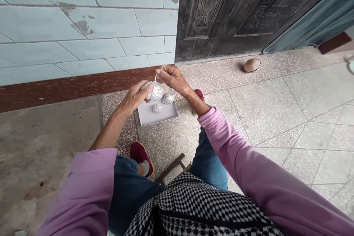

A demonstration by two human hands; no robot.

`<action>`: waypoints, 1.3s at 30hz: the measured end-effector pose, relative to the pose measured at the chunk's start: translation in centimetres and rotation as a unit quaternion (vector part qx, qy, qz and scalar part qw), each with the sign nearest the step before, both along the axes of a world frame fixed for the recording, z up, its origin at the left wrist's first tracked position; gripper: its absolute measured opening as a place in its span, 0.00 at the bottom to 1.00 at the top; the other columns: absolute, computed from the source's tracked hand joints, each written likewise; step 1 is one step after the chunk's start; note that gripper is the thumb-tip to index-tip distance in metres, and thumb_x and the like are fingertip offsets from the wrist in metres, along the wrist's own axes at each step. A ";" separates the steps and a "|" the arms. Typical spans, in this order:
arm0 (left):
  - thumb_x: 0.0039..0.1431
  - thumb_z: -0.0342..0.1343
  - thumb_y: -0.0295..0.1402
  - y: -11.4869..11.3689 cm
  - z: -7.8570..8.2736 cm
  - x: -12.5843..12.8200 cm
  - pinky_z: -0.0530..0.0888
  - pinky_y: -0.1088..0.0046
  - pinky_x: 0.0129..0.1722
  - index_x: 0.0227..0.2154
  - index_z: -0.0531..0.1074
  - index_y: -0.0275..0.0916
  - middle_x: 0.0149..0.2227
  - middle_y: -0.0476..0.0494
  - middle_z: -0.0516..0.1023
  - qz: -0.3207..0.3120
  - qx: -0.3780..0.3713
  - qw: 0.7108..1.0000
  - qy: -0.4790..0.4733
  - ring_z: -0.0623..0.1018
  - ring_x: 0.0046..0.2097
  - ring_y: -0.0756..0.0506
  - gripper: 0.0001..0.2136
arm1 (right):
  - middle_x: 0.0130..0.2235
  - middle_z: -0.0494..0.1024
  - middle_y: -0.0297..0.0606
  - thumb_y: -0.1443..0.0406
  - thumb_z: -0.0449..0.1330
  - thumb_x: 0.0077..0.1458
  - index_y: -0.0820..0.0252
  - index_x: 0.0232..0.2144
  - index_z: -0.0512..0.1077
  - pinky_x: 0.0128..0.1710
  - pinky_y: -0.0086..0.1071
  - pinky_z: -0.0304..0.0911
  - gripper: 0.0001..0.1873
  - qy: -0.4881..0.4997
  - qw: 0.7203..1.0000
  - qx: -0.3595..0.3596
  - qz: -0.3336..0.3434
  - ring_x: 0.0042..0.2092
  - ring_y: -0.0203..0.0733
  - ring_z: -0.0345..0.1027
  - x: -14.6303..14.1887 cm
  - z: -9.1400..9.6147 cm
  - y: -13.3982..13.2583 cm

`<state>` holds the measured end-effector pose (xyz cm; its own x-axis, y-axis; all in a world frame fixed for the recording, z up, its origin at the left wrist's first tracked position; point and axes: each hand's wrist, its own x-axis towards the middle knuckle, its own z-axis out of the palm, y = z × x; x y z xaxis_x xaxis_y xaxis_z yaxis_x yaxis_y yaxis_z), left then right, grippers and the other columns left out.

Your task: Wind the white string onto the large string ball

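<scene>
Yarn ball, white: one, the largest of three, held up at the left hand, over the back part of the tray as seen from above; whether it touches the tray cannot be told.

Hands: two, bare. Left: grasping the yarn ball, thumb laid across its front. Right hand: thumb and finger pinched on one strand, which stands up from the ball.

Tray, shallow, pale: one, on the speckled floor. Contents: two smaller balls, one nearer the back right, one near the middle, set slightly apart.

Shoes, red: two; left shoe plain to see, right shoe partly hidden behind the right forearm.

Sleeves, pink: two. Apron, checked, black and white: one.

Door, dark, patterned: one. Wall, pale tiled: one.

Rounded tan object: one, on the floor near the door.
</scene>
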<state>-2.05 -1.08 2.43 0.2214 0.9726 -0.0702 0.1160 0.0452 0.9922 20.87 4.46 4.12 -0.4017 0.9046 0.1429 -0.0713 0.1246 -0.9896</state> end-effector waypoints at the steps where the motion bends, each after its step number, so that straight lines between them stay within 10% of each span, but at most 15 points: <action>1: 0.67 0.79 0.71 -0.2 0.3 0.3 0.79 0.69 0.30 0.43 0.87 0.45 0.38 0.41 0.82 -0.011 -0.004 1.000 -0.021 0.80 0.36 0.41 0.31 | 0.29 0.62 0.26 0.39 0.73 0.89 0.52 0.31 0.64 0.33 0.30 0.54 0.39 0.003 1.000 -0.007 -0.011 0.32 0.36 0.52 0.0 0.0 0.2; 16: 0.51 0.88 0.55 0.3 2.9 -0.6 0.89 0.51 0.54 0.54 0.80 0.45 0.57 0.34 0.89 0.117 -0.008 0.966 -0.230 0.83 0.65 0.27 0.35 | 0.32 0.70 0.28 0.55 0.70 0.92 0.59 0.37 0.78 0.42 0.34 0.58 0.25 -0.112 0.992 0.033 0.040 0.38 0.40 0.62 -2.3 -0.9 -1.6; 21: 0.48 0.90 0.52 0.8 2.7 -1.2 0.86 0.55 0.58 0.51 0.76 0.46 0.54 0.42 0.87 0.153 0.013 0.968 -0.200 0.81 0.63 0.34 0.36 | 0.35 0.73 0.30 0.70 0.64 0.91 0.59 0.37 0.76 0.48 0.35 0.60 0.21 -0.182 0.976 0.073 0.093 0.41 0.41 0.67 -2.6 -0.8 -3.1; 26: 0.44 0.92 0.46 1.5 1.3 -2.0 0.81 0.59 0.53 0.52 0.76 0.45 0.49 0.46 0.87 0.193 0.026 0.976 -0.099 0.81 0.54 0.39 0.37 | 0.34 0.72 0.30 0.55 0.71 0.91 0.58 0.34 0.75 0.46 0.36 0.61 0.28 -0.127 0.982 0.058 0.124 0.39 0.40 0.64 -2.2 0.1 -3.6; 32: 0.49 0.89 0.50 1.1 0.8 -1.7 0.82 0.60 0.48 0.49 0.87 0.41 0.44 0.41 0.90 0.106 0.037 0.993 0.034 0.86 0.48 0.36 0.30 | 0.28 0.63 0.28 0.43 0.72 0.89 0.55 0.37 0.77 0.36 0.35 0.58 0.30 -0.056 0.998 -0.008 0.030 0.34 0.40 0.59 -0.3 1.6 -2.3; 39: 0.56 0.89 0.60 -0.7 2.6 -0.2 0.87 0.61 0.47 0.46 0.92 0.42 0.48 0.34 0.92 -0.054 -0.049 0.995 -0.067 0.89 0.48 0.34 0.29 | 0.30 0.64 0.28 0.37 0.73 0.87 0.54 0.34 0.70 0.33 0.30 0.58 0.37 -0.021 0.999 0.003 -0.029 0.33 0.37 0.57 0.4 0.5 0.0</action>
